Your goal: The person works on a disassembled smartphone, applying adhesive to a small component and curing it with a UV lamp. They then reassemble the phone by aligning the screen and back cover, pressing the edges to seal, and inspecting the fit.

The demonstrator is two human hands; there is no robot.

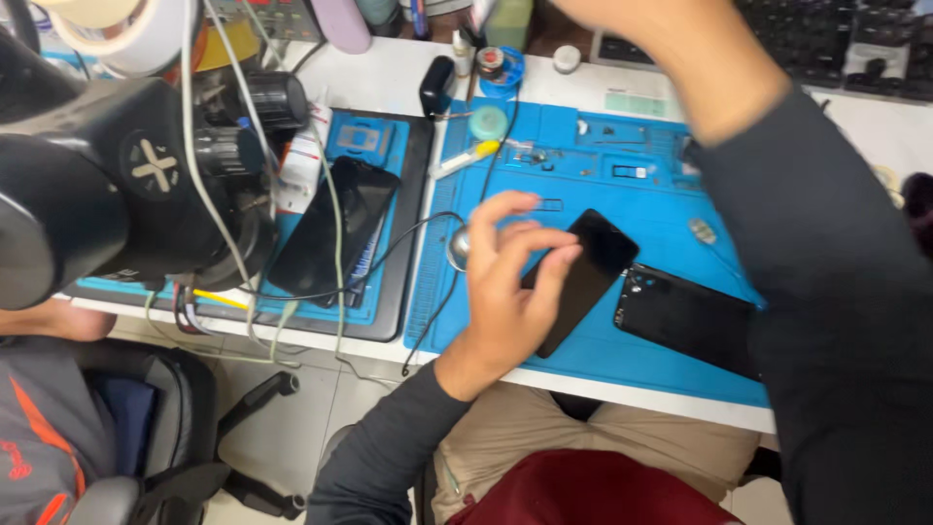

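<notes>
My left hand (510, 282) rests on a black phone (583, 277) that lies flat and slantwise on the blue work mat (583, 185), near the desk's front edge; the fingers (539, 238) are spread and lightly curled over its lower end, touching it more than gripping it. My right hand is raised toward the desk's far edge and cut off by the top of the view, so I cannot tell whether it is clenched or released. I judge the phone a thin, stiff, light slab with a glossy glass face: slippery and easily cracked. I would take it by its two long edges, not by the face. A second dark slab, a back cover (690, 316), lies just beside it to the right, apart from it
</notes>
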